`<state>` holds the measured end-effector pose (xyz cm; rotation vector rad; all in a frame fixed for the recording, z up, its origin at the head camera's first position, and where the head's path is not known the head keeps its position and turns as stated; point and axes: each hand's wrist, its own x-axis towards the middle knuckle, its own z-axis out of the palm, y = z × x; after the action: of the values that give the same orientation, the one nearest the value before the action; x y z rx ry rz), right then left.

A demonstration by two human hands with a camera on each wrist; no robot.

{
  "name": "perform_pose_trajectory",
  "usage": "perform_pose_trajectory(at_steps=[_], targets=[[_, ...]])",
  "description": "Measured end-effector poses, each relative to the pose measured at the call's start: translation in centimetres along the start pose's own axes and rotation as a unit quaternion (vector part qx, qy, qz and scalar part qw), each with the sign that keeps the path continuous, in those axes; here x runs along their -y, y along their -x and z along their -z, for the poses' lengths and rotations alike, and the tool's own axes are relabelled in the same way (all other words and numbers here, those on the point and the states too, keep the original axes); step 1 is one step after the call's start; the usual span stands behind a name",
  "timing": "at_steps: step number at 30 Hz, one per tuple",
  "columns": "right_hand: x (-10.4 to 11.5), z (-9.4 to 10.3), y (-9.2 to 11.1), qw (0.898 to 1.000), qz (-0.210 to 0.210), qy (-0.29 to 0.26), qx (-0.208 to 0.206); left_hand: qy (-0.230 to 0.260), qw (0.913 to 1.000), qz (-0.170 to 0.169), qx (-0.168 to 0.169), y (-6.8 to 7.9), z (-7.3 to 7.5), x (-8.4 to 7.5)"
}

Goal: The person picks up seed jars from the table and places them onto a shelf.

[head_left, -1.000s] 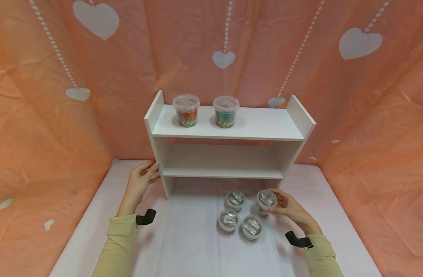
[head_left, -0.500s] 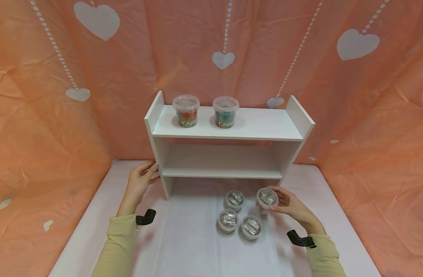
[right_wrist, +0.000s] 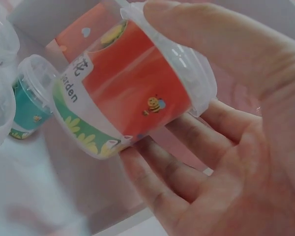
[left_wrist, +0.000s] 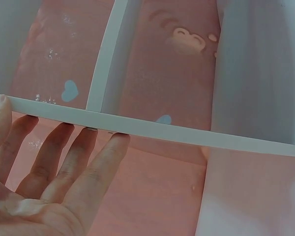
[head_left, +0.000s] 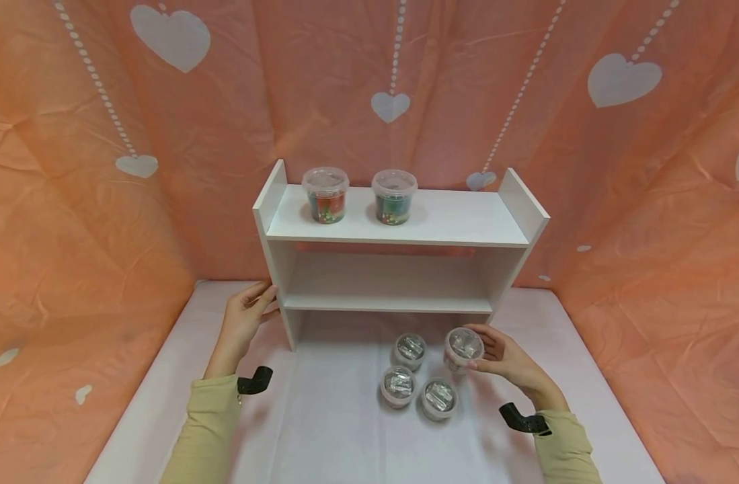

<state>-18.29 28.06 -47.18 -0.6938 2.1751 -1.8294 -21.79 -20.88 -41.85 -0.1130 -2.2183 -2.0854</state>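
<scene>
"Three lidded tubs (head_left: 410,351) cluster on the white table (head_left: 333,437). What is the right hand (head_left: 514,368) doing beside them?"

"Grasping a fourth tub (head_left: 462,347): the thumb lies along the lid side, and the fingers curl around the body. In the right wrist view its red label, with a small bee, shows plainly."

"Where exactly is that tub?"

"Just beside the other three, in front of the shelf unit (head_left: 460,215), towards its right end. I can't tell whether its base touches the table."

"And the left hand (head_left: 242,324)?"

"Its fingers are extended, not clenched, with their tips against the shelf unit's left side panel (left_wrist: 196,135). The thumb tip touches the panel too."

"Anything on the top board?"

"Two more tubs, upright and apart: one red and blue (head_left: 327,196), the other blue-green (head_left: 395,196). An orange backdrop (head_left: 321,81) with white hearts hangs behind."
</scene>
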Motion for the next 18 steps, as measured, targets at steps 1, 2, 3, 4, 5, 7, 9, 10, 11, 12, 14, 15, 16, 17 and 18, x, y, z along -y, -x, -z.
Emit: perform_pose_trajectory(at_steps=[1, 2, 3, 4, 5, 7, 9, 10, 11, 12, 14, 15, 16, 17, 18], targets=[[0.1, 0.0, 0.0, 1.0, 0.0, 0.0, 0.001, 0.0, 1.0, 0.0, 0.0, 0.0, 0.0, 0.0], [0.2, 0.0, 0.0, 1.0, 0.0, -0.001, 0.001, 0.001, 1.0, 0.0, 0.0, 0.0, 0.0, 0.0], [0.3, -0.1, -0.1, 1.0, 0.001, -0.001, 0.002, 0.001, 1.0, -0.001, 0.001, 0.0, 0.0, 0.0], [0.4, -0.1, -0.1, 1.0, 0.0, -0.002, 0.002, 0.002, 1.0, -0.001, 0.001, 0.0, 0.0, 0.0], [0.6, -0.1, -0.1, 1.0, 0.0, -0.003, 0.002, 0.003, 1.0, -0.002, 0.002, 0.0, 0.0, 0.0], [0.8, -0.1, -0.1, 1.0, 0.003, -0.003, 0.004, 0.003, 1.0, -0.003, 0.003, 0.0, 0.0, 0.0], [1.1, -0.1, -0.1, 1.0, 0.009, -0.002, 0.009, 0.003, 1.0, -0.004, 0.005, 0.0, 0.0, 0.0], [1.2, -0.1, -0.1, 1.0, 0.011, 0.0, 0.011, 0.004, 1.0, -0.004, 0.005, 0.0, 0.0, 0.0], [1.3, -0.1, -0.1, 1.0, 0.014, 0.0, 0.014, 0.004, 1.0, -0.004, 0.005, 0.0, 0.0, 0.0], [1.5, -0.1, -0.1, 1.0, 0.016, 0.001, 0.017, 0.003, 1.0, -0.004, 0.005, 0.0, 0.0, 0.0], [1.7, -0.1, -0.2, 1.0, 0.019, 0.002, 0.021, 0.003, 1.0, -0.003, 0.004, 0.0, 0.0, 0.1], [1.8, -0.1, -0.2, 1.0, 0.021, 0.003, 0.023, 0.003, 1.0, -0.004, 0.004, 0.0, 0.0, 0.1], [1.9, -0.1, -0.2, 0.999, 0.022, 0.003, 0.024, 0.004, 1.0, -0.004, 0.003, 0.0, 0.0, 0.1], [2.1, -0.1, -0.2, 0.999, 0.025, 0.003, 0.027, 0.004, 1.0, -0.005, 0.003, 0.0, 0.0, 0.1], [2.2, -0.1, -0.2, 0.999, 0.026, 0.005, 0.028, 0.003, 1.0, -0.006, 0.002, 0.0, 0.0, 0.1]])
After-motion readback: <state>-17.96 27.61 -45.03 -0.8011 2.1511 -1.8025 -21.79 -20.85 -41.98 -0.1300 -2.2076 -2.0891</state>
